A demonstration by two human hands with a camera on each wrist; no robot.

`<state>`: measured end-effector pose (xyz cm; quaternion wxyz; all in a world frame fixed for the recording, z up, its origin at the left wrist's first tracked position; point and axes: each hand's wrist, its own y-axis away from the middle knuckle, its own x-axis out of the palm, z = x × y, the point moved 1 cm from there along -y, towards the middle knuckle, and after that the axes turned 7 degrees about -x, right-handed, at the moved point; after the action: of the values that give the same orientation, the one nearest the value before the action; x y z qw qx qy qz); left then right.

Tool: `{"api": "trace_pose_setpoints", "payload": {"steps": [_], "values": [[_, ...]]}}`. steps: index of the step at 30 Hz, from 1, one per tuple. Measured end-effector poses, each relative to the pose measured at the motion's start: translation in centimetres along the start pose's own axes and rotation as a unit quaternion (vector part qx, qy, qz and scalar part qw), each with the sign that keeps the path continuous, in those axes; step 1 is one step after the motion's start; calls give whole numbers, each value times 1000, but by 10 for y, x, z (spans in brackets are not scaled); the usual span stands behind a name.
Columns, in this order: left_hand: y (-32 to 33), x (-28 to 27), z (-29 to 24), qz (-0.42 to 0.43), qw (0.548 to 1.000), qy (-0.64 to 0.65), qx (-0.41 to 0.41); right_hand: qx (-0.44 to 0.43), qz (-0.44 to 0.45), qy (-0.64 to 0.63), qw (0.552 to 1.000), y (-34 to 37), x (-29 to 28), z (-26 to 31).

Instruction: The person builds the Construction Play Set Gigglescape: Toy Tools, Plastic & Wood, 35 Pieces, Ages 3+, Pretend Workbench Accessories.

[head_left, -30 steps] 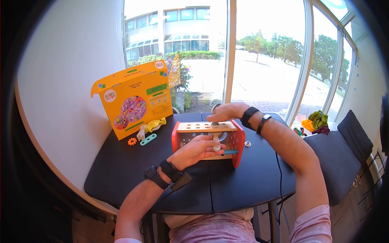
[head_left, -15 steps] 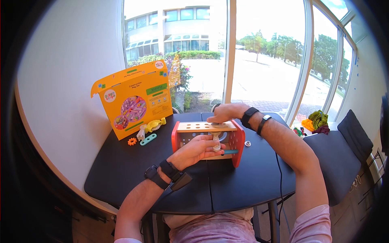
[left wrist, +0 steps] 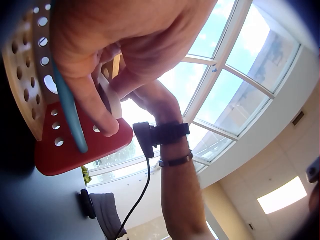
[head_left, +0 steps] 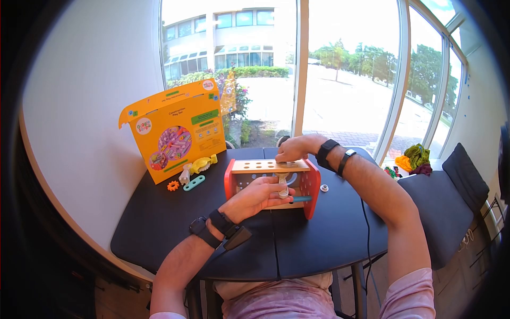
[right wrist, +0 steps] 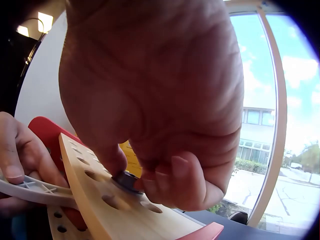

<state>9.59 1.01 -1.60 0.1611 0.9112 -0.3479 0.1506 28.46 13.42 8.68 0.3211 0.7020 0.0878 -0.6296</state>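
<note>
A wooden toy workbench with a holed top board [head_left: 255, 166] and red side panels [head_left: 314, 189] stands before me. My left hand [head_left: 255, 196] grips a pale grey toy wrench [head_left: 283, 190] under the board's front edge. In the right wrist view the wrench [right wrist: 42, 192] shows a ribbed handle with the left thumb on it; its far end is hidden below the board. Above, my right hand [head_left: 295, 149] pinches a dark grey round bolt head [right wrist: 128, 183] between thumb and fingers, right at the board's holes. A teal rod [left wrist: 70, 115] runs beside the left fingers to the red panel.
On the black table [head_left: 159, 228], a yellow box [head_left: 175, 127] stands at the back left. Before it lie a yellow toy piece [head_left: 202, 165], an orange gear [head_left: 173, 186] and a teal strip [head_left: 194, 183]. A small white nut [head_left: 324, 188] sits right of the workbench.
My right fingers have turned and shifted on the grey bolt head, from standing over it to curling closer round it. The left hand and the wrench have stayed in place.
</note>
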Motion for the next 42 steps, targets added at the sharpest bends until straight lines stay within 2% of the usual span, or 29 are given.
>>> {"api": "trace_pose_setpoints", "payload": {"steps": [3,15,18,21,25,30,31,35,37,40,42], "values": [[0,-1,0,2,1000,-1,2,-34,-2,3,999,-5,4,-7],[1,-1,-1,-2,1000,-6,4,-33,-15,0,999,9,3,-1],[5,2,0,-1,1000,-12,3,-98,-99,42,989,17,9,-1],[16,9,1,16,999,-32,-2,-70,-157,38,984,39,8,13],[38,17,3,55,997,-47,-29,-111,-244,-18,963,68,6,23],[60,27,4,35,993,-112,13,-118,-334,-76,932,138,2,55],[62,28,1,37,992,-118,30,-163,-371,-88,910,142,7,50],[68,34,-16,47,984,-130,114,-254,-286,-252,889,173,12,50],[71,41,-25,63,985,-110,114,-286,-242,-320,870,195,10,66],[69,45,-28,99,982,-99,123,-314,-207,-361,853,199,12,68],[69,51,-29,126,976,-117,136,-352,-224,-338,844,196,16,64]]}}
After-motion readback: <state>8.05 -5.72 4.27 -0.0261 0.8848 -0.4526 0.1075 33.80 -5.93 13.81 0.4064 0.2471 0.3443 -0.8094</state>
